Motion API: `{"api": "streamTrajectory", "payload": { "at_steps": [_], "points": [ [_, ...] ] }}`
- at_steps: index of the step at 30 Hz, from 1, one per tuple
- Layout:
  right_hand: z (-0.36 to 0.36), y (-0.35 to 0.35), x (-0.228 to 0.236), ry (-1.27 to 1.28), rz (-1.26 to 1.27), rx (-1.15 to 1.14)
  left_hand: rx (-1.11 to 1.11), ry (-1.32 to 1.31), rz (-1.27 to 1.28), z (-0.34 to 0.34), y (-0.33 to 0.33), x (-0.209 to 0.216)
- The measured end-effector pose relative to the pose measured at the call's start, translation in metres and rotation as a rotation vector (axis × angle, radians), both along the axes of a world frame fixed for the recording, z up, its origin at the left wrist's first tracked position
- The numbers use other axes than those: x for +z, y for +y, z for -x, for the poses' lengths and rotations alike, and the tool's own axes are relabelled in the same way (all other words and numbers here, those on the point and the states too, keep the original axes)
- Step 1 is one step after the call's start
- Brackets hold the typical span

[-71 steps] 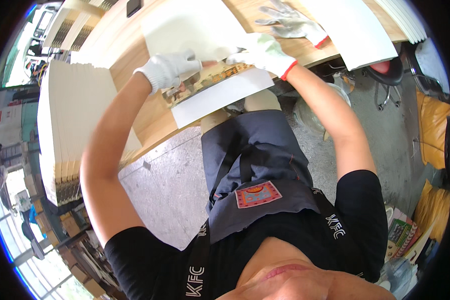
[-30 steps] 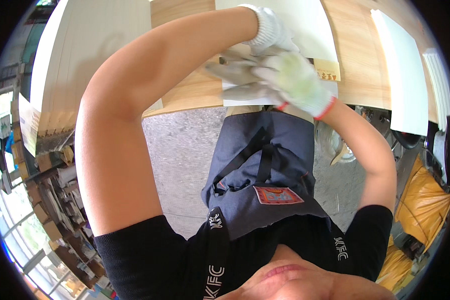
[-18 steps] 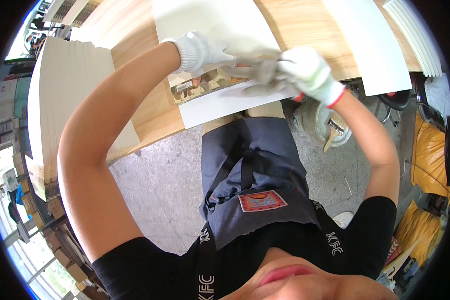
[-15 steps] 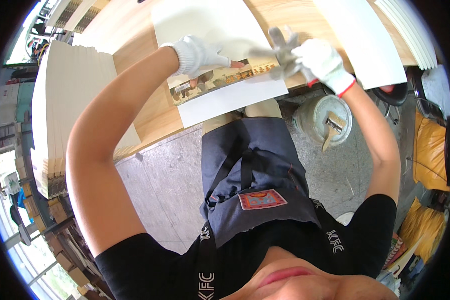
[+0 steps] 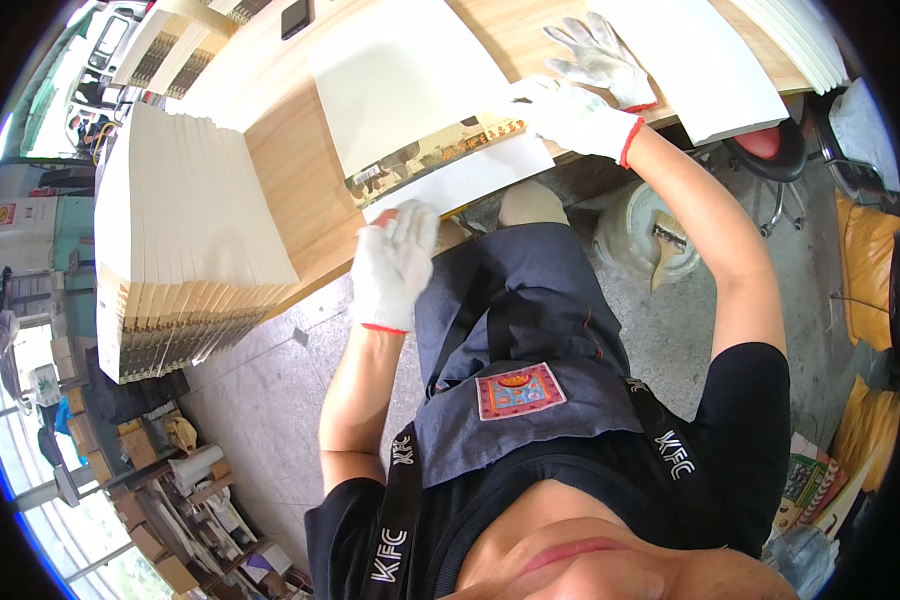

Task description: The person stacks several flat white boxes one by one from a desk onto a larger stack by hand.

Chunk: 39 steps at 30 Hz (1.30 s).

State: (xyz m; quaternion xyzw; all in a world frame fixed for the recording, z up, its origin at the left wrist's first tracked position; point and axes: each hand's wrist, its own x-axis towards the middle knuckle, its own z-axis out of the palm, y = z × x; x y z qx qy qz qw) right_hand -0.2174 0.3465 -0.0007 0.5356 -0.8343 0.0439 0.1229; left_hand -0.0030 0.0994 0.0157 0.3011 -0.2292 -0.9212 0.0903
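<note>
A cream panel (image 5: 415, 85) with a printed band (image 5: 435, 155) along its near edge lies at the middle of the wooden surface (image 5: 290, 165); a white sheet (image 5: 470, 180) sticks out from beneath that edge toward the person. The right grip (image 5: 575, 118), white-gloved with a red cuff, has its fingertips at the band's right end; whether they pinch it, I cannot tell. The left grip (image 5: 398, 265), also gloved, is released, fingers extended, near the sheet's left corner; contact there is unclear. A loose glove (image 5: 600, 62) lies just beyond the right one, beside a long white board (image 5: 705, 70). To the left stands a stack of panels (image 5: 185, 205). Below the surface, a brush (image 5: 667, 240) lies over a bucket (image 5: 618, 235).
</note>
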Motion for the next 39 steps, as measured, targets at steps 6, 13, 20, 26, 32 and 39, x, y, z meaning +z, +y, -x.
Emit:
{"api": "streamTrajectory", "payload": {
  "at_steps": [6, 13, 20, 26, 32, 39],
  "points": [
    [-0.004, 0.006, 0.003, -0.022, 0.007, 0.0, 0.198, -0.086, -0.204, 0.026, -0.035, 0.014],
    [0.028, -0.007, 0.035, -0.877, 0.407, -0.222, 0.069, -0.047, 0.054, 0.065, -0.028, -0.006],
    [0.1, -0.065, 0.004, -1.573, 0.77, -0.322, 0.079, -0.107, 0.093, 0.072, -0.047, 0.003],
    [0.075, -0.089, 0.015, -1.632, 0.746, 0.14, 0.083, 0.04, 0.286, 0.052, -0.052, 0.05],
    [-0.005, -0.091, 0.105, -1.517, 1.188, 0.084, 0.075, 0.269, 0.782, -0.017, -0.061, 0.133],
    [-0.04, -0.245, 0.192, -0.144, 0.95, 0.437, 0.59, 0.325, 1.474, -0.148, -0.172, 0.22]
  ]
}}
